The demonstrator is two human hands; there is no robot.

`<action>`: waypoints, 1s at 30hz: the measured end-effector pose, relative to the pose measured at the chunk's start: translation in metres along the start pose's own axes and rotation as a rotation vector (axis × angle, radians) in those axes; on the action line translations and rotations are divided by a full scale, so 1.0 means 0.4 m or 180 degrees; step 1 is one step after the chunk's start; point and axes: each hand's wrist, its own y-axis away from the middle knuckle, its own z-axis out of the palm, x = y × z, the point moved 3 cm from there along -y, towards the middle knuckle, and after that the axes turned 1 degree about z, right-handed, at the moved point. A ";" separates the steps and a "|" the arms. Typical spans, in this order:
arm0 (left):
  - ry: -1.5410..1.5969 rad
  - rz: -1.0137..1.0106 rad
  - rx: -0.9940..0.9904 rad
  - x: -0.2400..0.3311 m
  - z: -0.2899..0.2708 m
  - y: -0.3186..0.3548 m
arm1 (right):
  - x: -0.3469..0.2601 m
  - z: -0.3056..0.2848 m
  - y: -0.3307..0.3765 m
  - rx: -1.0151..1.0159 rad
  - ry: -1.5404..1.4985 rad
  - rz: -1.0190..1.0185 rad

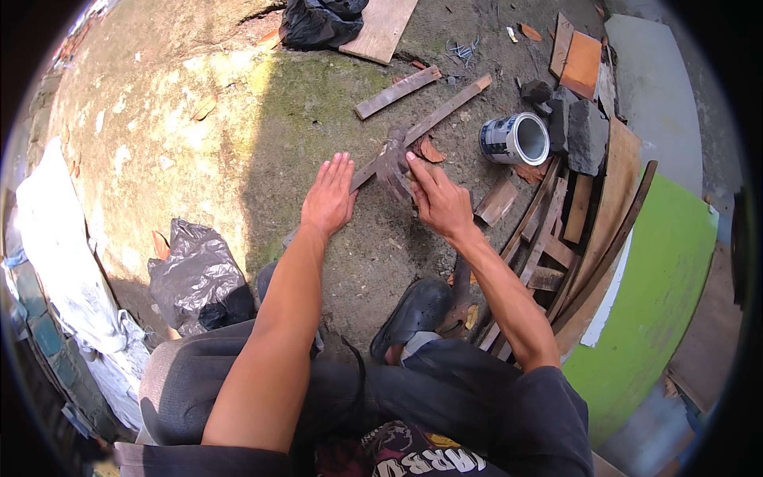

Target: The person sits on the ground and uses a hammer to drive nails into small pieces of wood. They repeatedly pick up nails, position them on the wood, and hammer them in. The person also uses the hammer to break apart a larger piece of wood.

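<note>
Left hand [327, 199] flat, fingers together, over near end of wooden strip [449, 111]; right hand [442, 205] grips hammer [391, 168] (handle mostly hidden), head left of fingertips.

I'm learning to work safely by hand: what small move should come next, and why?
Probably shift the left hand slightly back along the wooden strip, away from the claw hammer. That hand lies flat over the strip near the hammer, which the right hand holds over the same strip, so a slip might catch it.
</note>
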 end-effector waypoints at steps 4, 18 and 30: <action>-0.0134 0.0015 -0.0027 -0.005 0.003 0.006 | 0.009 -0.023 0.002 -0.0893 0.0617 -0.1362; 0.0119 -0.0060 0.0118 -0.002 0.001 -0.001 | 0.253 -0.107 -0.077 -0.0652 -0.2384 0.2242; 0.0094 -0.0039 -0.0077 -0.015 0.010 0.007 | 0.232 -0.046 -0.081 -0.0907 -0.3327 0.2276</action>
